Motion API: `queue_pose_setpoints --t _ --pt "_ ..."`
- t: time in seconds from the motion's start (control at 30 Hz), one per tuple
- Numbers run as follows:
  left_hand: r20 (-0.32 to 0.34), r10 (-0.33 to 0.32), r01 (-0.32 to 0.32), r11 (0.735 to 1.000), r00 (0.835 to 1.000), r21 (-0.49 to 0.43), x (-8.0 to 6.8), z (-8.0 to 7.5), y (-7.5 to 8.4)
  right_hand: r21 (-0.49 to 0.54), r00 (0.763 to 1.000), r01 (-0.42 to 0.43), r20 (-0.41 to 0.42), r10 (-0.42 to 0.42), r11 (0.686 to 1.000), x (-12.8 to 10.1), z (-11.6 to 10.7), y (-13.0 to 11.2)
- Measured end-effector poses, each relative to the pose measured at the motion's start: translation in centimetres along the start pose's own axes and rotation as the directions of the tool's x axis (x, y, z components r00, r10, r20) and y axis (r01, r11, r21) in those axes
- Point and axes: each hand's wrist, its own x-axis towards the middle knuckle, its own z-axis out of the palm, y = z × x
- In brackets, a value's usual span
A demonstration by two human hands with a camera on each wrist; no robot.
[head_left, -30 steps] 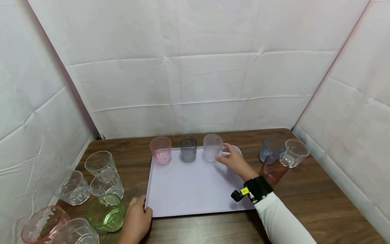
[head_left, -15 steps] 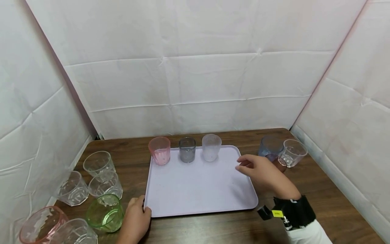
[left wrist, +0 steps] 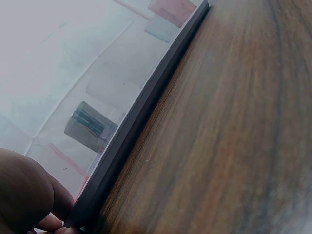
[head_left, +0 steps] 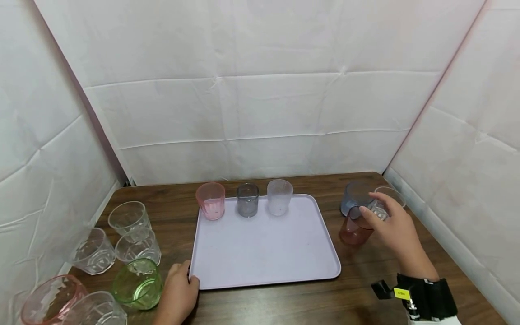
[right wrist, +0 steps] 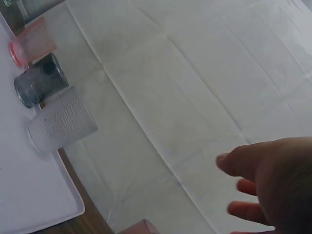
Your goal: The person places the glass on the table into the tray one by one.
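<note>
A pale lilac tray (head_left: pixel 264 253) lies on the wooden table, its near left corner pinched by my left hand (head_left: pixel 178 286). Along its far edge stand a pink glass (head_left: pixel 211 203), a small grey glass (head_left: pixel 247 201) and a frosted clear glass (head_left: pixel 279 198), all upright. To the right of the tray my right hand (head_left: pixel 398 230) hovers with thumb and fingers spread, thumb at the rim of a dark red glass (head_left: pixel 352 232). Behind that glass stand a blue glass (head_left: pixel 350 198) and a clear glass (head_left: pixel 378 210), partly covered by the hand. The right wrist view shows the fingers apart.
At the left, close to my left hand, stand a green glass (head_left: pixel 138 284), a large pink glass (head_left: pixel 53 298) and several clear glasses (head_left: pixel 95 253). White sheeting (head_left: pixel 260 113) walls off the back and both sides of the table.
My right hand has left the frosted glass, which stays on the tray, and moved right to the dark red glass. The left hand has kept its place at the tray corner.
</note>
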Motion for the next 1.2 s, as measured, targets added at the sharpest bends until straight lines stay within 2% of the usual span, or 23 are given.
queue_pose_setpoints --t 0.23,0.37,0.6,0.87,1.1,1.17,1.2 --pt "-0.029 0.026 -0.026 1.0 0.999 -0.005 -0.2 0.0 -0.1 0.053 0.998 -0.041 -0.049 0.044 0.998 -0.1 0.3 1.8" --pt "-0.033 0.026 -0.026 1.0 0.999 -0.01 -0.3 0.1 -0.1 0.06 0.997 -0.055 -0.044 0.057 0.997 -0.2 0.8 3.2" --pt "-0.024 0.013 -0.013 1.0 1.0 -0.008 -0.1 0.0 0.1 0.12 0.993 -0.069 -0.087 0.08 0.99 -0.2 1.7 5.1" --pt "-0.059 0.036 -0.037 0.999 0.998 -0.011 0.1 0.2 0.1 0.167 0.996 -0.069 -0.047 0.078 0.984 0.0 2.9 6.7" --pt "-0.067 0.036 -0.037 0.999 0.997 -0.014 0.0 0.2 -0.1 0.296 0.998 -0.048 -0.015 0.055 0.954 0.2 4.3 7.7" --pt "-0.064 0.032 -0.033 0.999 0.997 -0.012 -0.1 0.2 -0.1 0.35 0.999 -0.029 -0.019 0.038 0.936 0.2 4.9 8.2" --pt "-0.061 0.031 -0.032 0.999 0.998 -0.011 -0.1 0.2 -0.1 0.399 0.999 -0.012 -0.026 0.024 0.917 0.2 5.2 8.4"
